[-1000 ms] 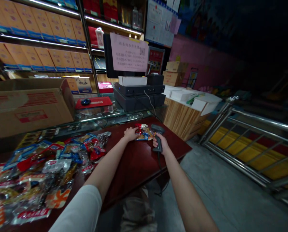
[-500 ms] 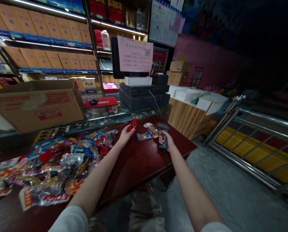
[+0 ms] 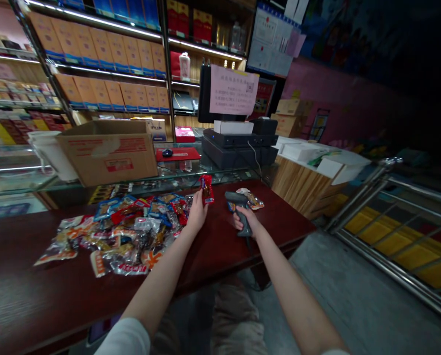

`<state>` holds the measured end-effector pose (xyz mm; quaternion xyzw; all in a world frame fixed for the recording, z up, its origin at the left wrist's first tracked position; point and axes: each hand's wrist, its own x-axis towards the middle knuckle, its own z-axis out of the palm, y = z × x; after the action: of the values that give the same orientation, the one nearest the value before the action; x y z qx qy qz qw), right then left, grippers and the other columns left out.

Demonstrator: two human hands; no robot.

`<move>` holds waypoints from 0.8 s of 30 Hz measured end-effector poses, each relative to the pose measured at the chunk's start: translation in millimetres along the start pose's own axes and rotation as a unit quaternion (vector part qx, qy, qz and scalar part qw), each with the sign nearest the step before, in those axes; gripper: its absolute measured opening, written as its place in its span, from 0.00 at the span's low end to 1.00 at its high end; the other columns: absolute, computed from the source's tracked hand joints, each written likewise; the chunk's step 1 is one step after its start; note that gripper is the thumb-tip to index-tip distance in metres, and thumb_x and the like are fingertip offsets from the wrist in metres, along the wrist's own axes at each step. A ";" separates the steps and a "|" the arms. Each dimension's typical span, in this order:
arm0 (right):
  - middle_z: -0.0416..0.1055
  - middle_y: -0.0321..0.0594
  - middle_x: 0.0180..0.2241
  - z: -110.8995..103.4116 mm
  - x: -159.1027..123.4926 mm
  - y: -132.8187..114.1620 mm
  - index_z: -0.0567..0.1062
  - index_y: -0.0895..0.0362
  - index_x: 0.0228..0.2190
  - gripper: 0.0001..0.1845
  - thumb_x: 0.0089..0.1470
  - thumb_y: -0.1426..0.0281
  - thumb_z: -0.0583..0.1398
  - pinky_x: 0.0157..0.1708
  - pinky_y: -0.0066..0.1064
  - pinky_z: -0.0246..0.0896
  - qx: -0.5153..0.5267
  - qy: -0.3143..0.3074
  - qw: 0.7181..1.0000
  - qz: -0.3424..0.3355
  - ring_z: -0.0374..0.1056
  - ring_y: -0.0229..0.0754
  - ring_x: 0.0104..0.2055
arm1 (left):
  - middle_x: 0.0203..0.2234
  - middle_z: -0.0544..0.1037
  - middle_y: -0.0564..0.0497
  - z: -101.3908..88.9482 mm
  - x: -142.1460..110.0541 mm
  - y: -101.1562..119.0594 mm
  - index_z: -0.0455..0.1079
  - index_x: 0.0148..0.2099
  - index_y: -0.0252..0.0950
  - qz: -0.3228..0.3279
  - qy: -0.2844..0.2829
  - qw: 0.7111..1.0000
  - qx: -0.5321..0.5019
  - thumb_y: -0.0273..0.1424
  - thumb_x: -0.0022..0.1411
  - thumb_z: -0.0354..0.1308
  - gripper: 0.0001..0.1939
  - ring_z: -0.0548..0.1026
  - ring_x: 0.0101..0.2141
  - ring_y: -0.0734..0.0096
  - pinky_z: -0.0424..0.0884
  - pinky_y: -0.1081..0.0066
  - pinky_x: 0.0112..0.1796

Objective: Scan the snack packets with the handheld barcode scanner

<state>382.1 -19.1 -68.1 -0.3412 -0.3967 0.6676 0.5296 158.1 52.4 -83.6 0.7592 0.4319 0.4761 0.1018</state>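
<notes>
Over the table, my left hand (image 3: pixel 197 211) is closed on a small red snack packet (image 3: pixel 207 189), held upright by its edge. My right hand (image 3: pixel 247 222) wraps round the handle of a dark grey barcode scanner (image 3: pixel 239 199), whose head points left towards the packet. Just behind the scanner lies a clear and orange snack packet (image 3: pixel 255 199) on the table; another packet there is mostly hidden by the scanner and my hand. To the left of my left arm spreads a heap of shiny snack packets (image 3: pixel 131 231) in blue, red, clear and orange.
The dark red table (image 3: pixel 205 261) carries all this. Behind it, a glass counter holds an open cardboard box (image 3: pixel 113 157), a mouse (image 3: pixel 167 153) on a red mat and a monitor (image 3: pixel 204 93) above a cash drawer (image 3: pixel 238 154). A metal railing (image 3: pixel 386 217) stands to the right.
The view has swung left. The scanner has moved left, nearer the red packet, and now covers the blue-edged packet. My left hand has turned the red packet more upright, showing more of it.
</notes>
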 end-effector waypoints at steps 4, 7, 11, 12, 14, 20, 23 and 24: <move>0.63 0.25 0.17 18.8 3.4 16.4 0.69 0.55 0.36 0.19 0.50 0.57 0.67 0.11 0.23 0.47 -0.009 -0.010 1.000 0.028 0.53 0.30 0.12 | 0.63 0.64 0.32 -0.8 -1.4 -5.3 0.51 0.71 0.34 -0.016 -0.026 0.999 0.017 0.22 0.65 0.52 0.34 0.65 0.65 0.51 0.65 0.51 0.62; 0.63 0.25 0.17 17.5 2.4 20.3 0.70 0.56 0.37 0.19 0.51 0.57 0.66 0.11 0.23 0.46 -0.002 -0.014 0.999 0.038 0.53 0.30 0.12 | 0.64 0.63 0.32 -1.1 -1.4 -7.9 0.51 0.71 0.34 -0.030 -0.033 0.999 0.029 0.21 0.64 0.52 0.35 0.66 0.65 0.50 0.67 0.51 0.61; 0.63 0.25 0.16 13.2 1.0 21.3 0.69 0.56 0.37 0.19 0.51 0.56 0.66 0.11 0.24 0.47 -0.004 -0.015 0.999 0.044 0.53 0.31 0.12 | 0.63 0.64 0.31 -0.1 -0.9 -8.9 0.52 0.70 0.33 -0.039 -0.042 0.998 0.036 0.20 0.63 0.52 0.34 0.66 0.64 0.49 0.68 0.51 0.60; 0.63 0.25 0.16 12.8 1.0 21.4 0.69 0.55 0.37 0.19 0.50 0.56 0.66 0.12 0.24 0.47 -0.004 -0.016 0.999 0.045 0.53 0.31 0.11 | 0.63 0.64 0.30 -0.1 -0.9 -9.2 0.52 0.70 0.32 -0.039 -0.045 0.998 0.037 0.19 0.63 0.52 0.34 0.66 0.64 0.49 0.68 0.52 0.60; 0.63 0.24 0.16 12.2 1.5 21.3 0.68 0.55 0.36 0.20 0.50 0.56 0.67 0.12 0.24 0.49 -0.007 -0.024 0.999 0.048 0.53 0.31 0.11 | 0.63 0.64 0.31 -0.4 -1.0 -10.0 0.52 0.70 0.32 -0.036 -0.050 0.997 0.037 0.19 0.63 0.52 0.34 0.66 0.65 0.49 0.68 0.53 0.60; 0.63 0.24 0.16 10.8 2.3 19.8 0.68 0.55 0.37 0.20 0.51 0.56 0.66 0.12 0.24 0.49 -0.012 -0.044 0.997 0.066 0.54 0.31 0.11 | 0.63 0.64 0.33 -1.0 -2.0 -10.5 0.50 0.71 0.34 -0.027 -0.045 0.998 0.036 0.21 0.64 0.52 0.35 0.67 0.64 0.51 0.68 0.52 0.59; 0.63 0.24 0.17 12.7 0.1 20.7 0.69 0.55 0.39 0.19 0.51 0.57 0.66 0.12 0.24 0.49 -0.008 -0.039 0.998 0.055 0.54 0.31 0.11 | 0.64 0.64 0.33 -3.5 -2.4 -5.0 0.50 0.72 0.34 -0.030 -0.043 0.997 0.053 0.23 0.65 0.51 0.35 0.68 0.63 0.51 0.70 0.54 0.58; 0.63 0.24 0.17 13.7 -0.7 21.1 0.69 0.55 0.39 0.19 0.51 0.57 0.65 0.12 0.24 0.49 -0.007 -0.037 0.998 0.051 0.53 0.31 0.11 | 0.64 0.64 0.32 -5.7 -2.1 -2.1 0.50 0.72 0.33 -0.033 -0.048 0.996 0.069 0.24 0.65 0.51 0.34 0.69 0.62 0.51 0.70 0.55 0.57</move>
<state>361.1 -24.7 -80.7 -0.3402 -0.4027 0.7029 0.4776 152.0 50.6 -83.1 0.7717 0.4832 0.4047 0.0851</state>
